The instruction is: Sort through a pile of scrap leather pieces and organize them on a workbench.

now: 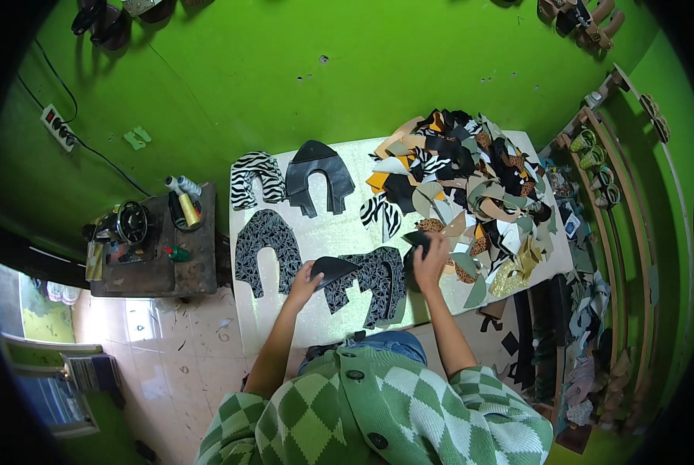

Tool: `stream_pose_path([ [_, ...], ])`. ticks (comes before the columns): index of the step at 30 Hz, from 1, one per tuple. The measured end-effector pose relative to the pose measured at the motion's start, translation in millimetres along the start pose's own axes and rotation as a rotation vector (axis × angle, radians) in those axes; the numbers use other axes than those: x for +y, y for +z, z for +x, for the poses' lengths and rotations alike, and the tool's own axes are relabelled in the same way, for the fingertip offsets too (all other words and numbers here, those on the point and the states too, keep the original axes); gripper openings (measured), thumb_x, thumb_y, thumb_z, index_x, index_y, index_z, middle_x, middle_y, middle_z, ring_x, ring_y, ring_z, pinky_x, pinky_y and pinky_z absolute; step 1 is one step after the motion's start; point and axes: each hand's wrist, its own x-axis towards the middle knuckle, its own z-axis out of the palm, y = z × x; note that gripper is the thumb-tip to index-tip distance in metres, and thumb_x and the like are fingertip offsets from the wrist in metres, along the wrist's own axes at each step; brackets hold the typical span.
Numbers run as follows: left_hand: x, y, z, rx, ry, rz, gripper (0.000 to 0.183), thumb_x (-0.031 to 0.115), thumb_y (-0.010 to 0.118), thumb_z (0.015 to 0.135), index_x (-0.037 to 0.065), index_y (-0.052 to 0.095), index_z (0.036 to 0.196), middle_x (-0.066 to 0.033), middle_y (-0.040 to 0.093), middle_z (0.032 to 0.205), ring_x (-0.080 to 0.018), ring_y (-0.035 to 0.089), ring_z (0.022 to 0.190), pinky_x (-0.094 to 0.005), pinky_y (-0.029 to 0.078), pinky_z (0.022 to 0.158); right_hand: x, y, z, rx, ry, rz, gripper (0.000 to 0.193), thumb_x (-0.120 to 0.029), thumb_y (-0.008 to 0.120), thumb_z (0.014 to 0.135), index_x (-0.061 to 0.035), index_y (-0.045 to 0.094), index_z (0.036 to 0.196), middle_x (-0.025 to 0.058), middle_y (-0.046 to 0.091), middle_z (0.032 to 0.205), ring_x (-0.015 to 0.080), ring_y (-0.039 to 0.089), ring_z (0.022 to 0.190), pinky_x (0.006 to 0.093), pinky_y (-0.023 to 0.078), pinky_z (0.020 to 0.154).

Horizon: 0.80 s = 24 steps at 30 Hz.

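Between the fingers of my left hand (304,287) is a black, pointed leather-like piece (335,269), held over the near side of the white table (320,322). My right hand (432,265) grips another dark piece (417,239) beside the scrap pile; the fingers partly cover it. Below and between the hands lie black-and-grey patterned cut pieces (378,283). A matching arch-shaped patterned piece (268,248) rests left of my left hand. Farther back are a black arch-shaped piece (320,174) and a zebra-striped arch-shaped piece (258,180). A smaller zebra-striped piece (380,217) is near the pile.
A large heap of mixed offcuts (471,178) covers the table's right side. At left stands a sewing machine (132,222) on a dark stand with thread cones (188,208). Sandals sit on a wooden rack (614,256) at right. A green wall (285,77) borders the far edge.
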Motion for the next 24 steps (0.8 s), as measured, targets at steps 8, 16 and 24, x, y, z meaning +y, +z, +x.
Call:
stream_pose_path([
  [8,-24,16,-18,-0.03,0.153,0.322,0.029,-0.004,0.059,0.077,0.002,0.049,0.104,-0.0097,0.054,0.105,-0.0227,0.052,0.101,-0.0302,0.038,0.091,-31,13,-34,-0.765,-0.169,0.148,0.05,-0.022,0.07,0.072,-0.0091,0.049,0.115,0.018,0.046,0.107,0.034,0.048,0.101,0.0408,0.042,0.087],
  [16,4,26,-31,0.001,0.205,0.561,0.023,-0.004,0.058,0.076,0.001,0.049,0.097,-0.0189,0.055,0.098,-0.0365,0.054,0.093,-0.0353,0.043,0.08,-35,32,-41,-0.818,-0.114,-0.018,0.058,-0.033,0.075,0.066,-0.0105,0.051,0.113,0.0179,0.041,0.104,0.0365,0.044,0.101,0.0426,0.041,0.086],
  [24,42,5,-49,-0.055,0.199,0.521,0.021,-0.006,0.055,0.078,0.001,0.047,0.096,-0.0144,0.055,0.085,-0.0254,0.054,0.082,-0.0305,0.042,0.076,-20,40,-51,-1.042,-0.079,0.282,0.053,-0.046,0.073,0.066,-0.0037,0.057,0.094,0.0212,0.049,0.095,0.0375,0.048,0.096,0.0404,0.039,0.086],
])
